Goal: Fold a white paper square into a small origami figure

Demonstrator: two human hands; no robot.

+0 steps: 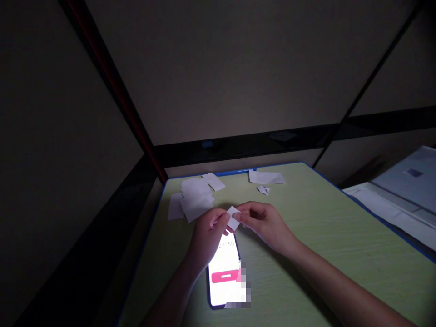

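Both hands meet over a pale green table and pinch one small white piece of paper between them. My left hand grips its left edge with closed fingers. My right hand grips its right edge, thumb and fingertips pressed together. Just below the hands lies a phone with a lit white screen and a pink bar, partly covered by my left hand.
A pile of white paper sheets lies at the table's far left. More paper and a tiny folded scrap lie at the far edge. A grey-white surface stands to the right. A dark frame borders the room's walls.
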